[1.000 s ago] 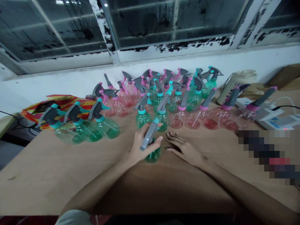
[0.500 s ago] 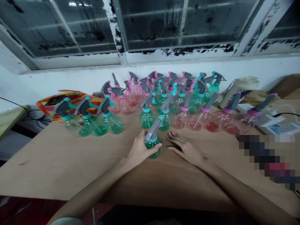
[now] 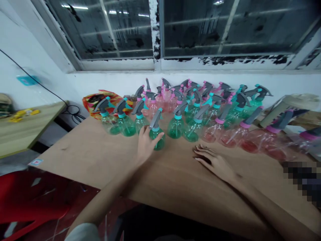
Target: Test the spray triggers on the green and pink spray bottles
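Observation:
My left hand is wrapped around the body of a green spray bottle with a grey trigger head and a teal collar. Just left of it, three green spray bottles stand in a row. To its right come two more green spray bottles, then a line of pink spray bottles whose heads lean to the right. My right hand rests on the tabletop in front of the pink ones, fingers spread and holding nothing.
More pink and green spray bottles crowd the back against the wall. Behind the left row lies a red-and-yellow patterned bag. A beige bag is at the right. The wooden table ends at the left, near a red chair.
The view has swung left. My left hand has carried the green spray bottle leftward and back, close to the row of three. My right hand stays on the table, fingers still spread.

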Demonstrator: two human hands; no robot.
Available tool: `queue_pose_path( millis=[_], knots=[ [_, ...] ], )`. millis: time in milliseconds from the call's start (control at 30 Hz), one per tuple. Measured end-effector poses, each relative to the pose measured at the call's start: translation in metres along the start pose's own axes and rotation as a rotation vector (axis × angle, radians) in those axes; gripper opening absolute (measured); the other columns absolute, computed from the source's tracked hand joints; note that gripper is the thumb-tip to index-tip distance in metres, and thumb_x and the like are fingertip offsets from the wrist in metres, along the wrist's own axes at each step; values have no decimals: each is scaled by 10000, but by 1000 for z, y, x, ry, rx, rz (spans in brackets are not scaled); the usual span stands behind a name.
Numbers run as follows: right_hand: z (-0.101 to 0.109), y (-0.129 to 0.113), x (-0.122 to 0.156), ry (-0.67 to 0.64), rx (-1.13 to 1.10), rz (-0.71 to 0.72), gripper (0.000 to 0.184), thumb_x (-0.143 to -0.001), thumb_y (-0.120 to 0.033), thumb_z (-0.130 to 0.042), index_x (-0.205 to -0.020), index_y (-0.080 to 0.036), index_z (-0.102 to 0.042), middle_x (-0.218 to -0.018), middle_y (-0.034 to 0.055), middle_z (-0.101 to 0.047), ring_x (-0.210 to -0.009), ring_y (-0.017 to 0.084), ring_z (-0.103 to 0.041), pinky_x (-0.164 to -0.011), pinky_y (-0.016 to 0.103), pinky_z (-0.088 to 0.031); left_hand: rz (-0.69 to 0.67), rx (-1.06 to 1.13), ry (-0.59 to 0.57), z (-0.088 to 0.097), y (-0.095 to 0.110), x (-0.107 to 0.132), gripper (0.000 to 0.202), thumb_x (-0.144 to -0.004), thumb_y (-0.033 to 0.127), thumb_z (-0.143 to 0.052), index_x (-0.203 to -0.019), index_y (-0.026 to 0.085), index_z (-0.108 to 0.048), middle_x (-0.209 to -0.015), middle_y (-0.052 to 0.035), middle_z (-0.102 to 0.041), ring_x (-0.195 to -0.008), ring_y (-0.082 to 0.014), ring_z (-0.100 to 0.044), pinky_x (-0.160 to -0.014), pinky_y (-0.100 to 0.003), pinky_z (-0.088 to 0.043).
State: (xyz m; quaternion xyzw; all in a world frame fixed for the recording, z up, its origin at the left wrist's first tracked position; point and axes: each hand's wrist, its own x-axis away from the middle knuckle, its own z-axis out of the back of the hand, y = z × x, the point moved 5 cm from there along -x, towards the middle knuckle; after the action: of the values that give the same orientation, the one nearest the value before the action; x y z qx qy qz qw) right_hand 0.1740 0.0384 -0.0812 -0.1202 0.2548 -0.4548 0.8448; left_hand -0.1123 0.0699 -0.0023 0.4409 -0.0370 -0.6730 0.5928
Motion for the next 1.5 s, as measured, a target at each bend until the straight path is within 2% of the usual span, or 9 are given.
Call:
queue_pose_path(
  millis=[200,400,567,700,800,900,1000,1200,1500],
  knots=[
    [25,-16,-13,4,-62,-128,313,-897,-435,-453,-1114,-279,-616,-1071,23,-696,-922,234,-668,-816,419,-526,15,-15,27,-18,-8,-22,525,-781,529,-610,-1125,151,-490,-1062,-136,-584,-1066,-313,-548,-885,-467,-450],
    [40,-32,-52,13,-253,-265,411,-854,-466,-517,-1197,-241,-543,-835,29,-719,-636,183,-669,-659,359,-543,15,34,2,-32,-9,-38,676,-803,496,-604,-1304,147,-313,-1219,-198,-564,-1155,-327,-534,-892,-452,-468],
    [29,-37,-92,-55,-373,-394,673,-832,-525,-522,-1376,-172,-342,-788,50,-713,-457,148,-617,-426,291,-516,12,73,-13,-34,-8,-47,743,-809,477,-603,-1370,173,-223,-1303,-211,-515,-1189,-346,-513,-899,-480,-470],
    [11,-37,-117,-103,-420,-453,831,-815,-510,-563,-1451,-144,-173,-744,55,-711,-397,142,-598,-355,267,-496,-15,113,-41,-27,-3,-42,851,-791,500,-618,-1412,188,-126,-1392,-204,-429,-1227,-313,-487,-959,-464,-446],
    [5,-39,-132,-118,-440,-480,883,-813,-505,-571,-1461,-127,-107,-677,40,-699,-381,145,-596,-348,260,-502,-30,141,-56,-15,-1,-29,876,-782,484,-638,-1420,201,-109,-1426,-193,-385,-1292,-307,-409,-1009,-480,-402],
    [4,-41,-142,-124,-449,-505,882,-798,-508,-589,-1434,-69,-163,-595,36,-674,-373,160,-596,-330,259,-496,-9,215,-85,-1,-6,-3,803,-803,430,-634,-1413,235,-149,-1420,-163,-396,-1299,-297,-400,-1029,-500,-380],
    [5,-42,-148,-124,-453,-514,840,-788,-486,-613,-1402,-57,-232,-537,22,-648,-365,168,-594,-313,254,-487,112,298,-130,13,-20,33,659,-831,384,-609,-1372,271,-251,-1395,-118,-428,-1264,-269,-451,-1020,-488,-403],
    [1,-42,-149,-100,-455,-525,801,-817,-465,-581,-1412,-87,-200,-509,0,-630,-362,175,-597,-324,270,-503,351,398,-190,37,-48,95,428,-846,360,-577,-1230,271,-411,-1328,-84,-481,-1198,-248,-520,-957,-450,-486],
    [-1,-45,-149,-71,-447,-520,837,-808,-447,-596,-1429,-94,-160,-494,-7,-619,-369,193,-600,-336,293,-504,393,410,-118,54,-53,105,391,-832,368,-591,-1180,268,-444,-1237,-83,-536,-1172,-255,-535,-906,-452,-518]
  ],
)
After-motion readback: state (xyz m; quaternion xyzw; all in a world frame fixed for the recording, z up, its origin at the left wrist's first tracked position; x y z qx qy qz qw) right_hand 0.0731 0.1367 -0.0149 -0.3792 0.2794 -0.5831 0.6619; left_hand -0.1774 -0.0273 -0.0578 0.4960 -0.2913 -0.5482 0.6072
